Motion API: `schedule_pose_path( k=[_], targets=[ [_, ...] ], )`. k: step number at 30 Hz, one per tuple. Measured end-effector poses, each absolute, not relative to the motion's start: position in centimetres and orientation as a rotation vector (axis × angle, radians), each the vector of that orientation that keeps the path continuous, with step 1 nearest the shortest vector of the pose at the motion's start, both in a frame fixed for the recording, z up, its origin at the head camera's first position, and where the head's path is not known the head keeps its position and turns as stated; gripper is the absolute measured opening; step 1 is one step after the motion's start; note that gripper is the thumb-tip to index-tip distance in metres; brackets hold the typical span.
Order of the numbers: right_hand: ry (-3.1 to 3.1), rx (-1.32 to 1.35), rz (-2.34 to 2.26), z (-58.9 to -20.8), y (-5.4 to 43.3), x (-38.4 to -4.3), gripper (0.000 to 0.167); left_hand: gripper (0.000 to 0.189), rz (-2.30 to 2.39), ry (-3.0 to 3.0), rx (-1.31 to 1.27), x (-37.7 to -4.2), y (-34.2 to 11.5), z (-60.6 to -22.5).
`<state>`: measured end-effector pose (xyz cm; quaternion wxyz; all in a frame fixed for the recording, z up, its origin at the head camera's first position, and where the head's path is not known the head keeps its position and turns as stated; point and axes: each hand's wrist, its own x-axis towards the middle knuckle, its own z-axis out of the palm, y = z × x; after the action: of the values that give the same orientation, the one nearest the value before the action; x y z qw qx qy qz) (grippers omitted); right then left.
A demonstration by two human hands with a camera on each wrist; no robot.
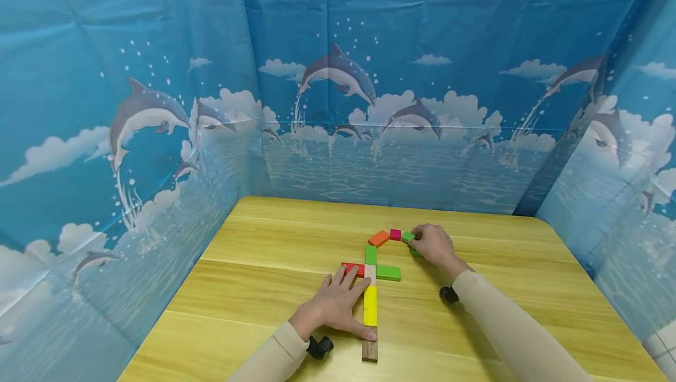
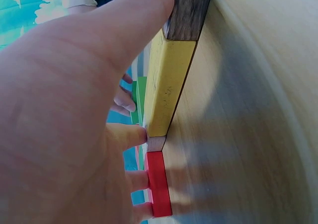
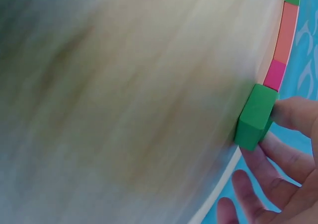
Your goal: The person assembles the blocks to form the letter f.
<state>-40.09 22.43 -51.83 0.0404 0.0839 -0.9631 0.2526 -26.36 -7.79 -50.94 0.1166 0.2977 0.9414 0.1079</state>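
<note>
My right hand (image 1: 435,245) pinches a green block (image 3: 258,110) between thumb and fingers at the curved end of a row of flat blocks. Beside it lie a magenta block (image 1: 395,234) and an orange block (image 1: 379,238). Another bit of green shows under the fingers, partly hidden. With fingers spread, my left hand (image 1: 338,306) rests along the straight part of the row. Its thumb is on the dark brown block (image 1: 369,351), its fingertips at the red block (image 2: 159,184) and the pale wood block (image 1: 370,271). Between them lies the yellow block (image 2: 171,85).
One green block (image 1: 371,254) continues the column above the pale one, and another green block (image 1: 388,273) sticks out to its right. All lie on a yellow wood-grain table (image 1: 253,253). Blue dolphin-print curtains (image 1: 317,153) stand behind and at both sides.
</note>
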Motion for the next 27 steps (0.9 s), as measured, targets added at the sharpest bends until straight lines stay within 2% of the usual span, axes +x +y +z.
schedule_pose_path(
  k=[27],
  targets=[
    [-2.959,0.221,0.742,-51.90,22.20,-40.59,0.036,0.120,0.333,2.764,0.872,-26.59,-7.67,-51.04]
  ],
)
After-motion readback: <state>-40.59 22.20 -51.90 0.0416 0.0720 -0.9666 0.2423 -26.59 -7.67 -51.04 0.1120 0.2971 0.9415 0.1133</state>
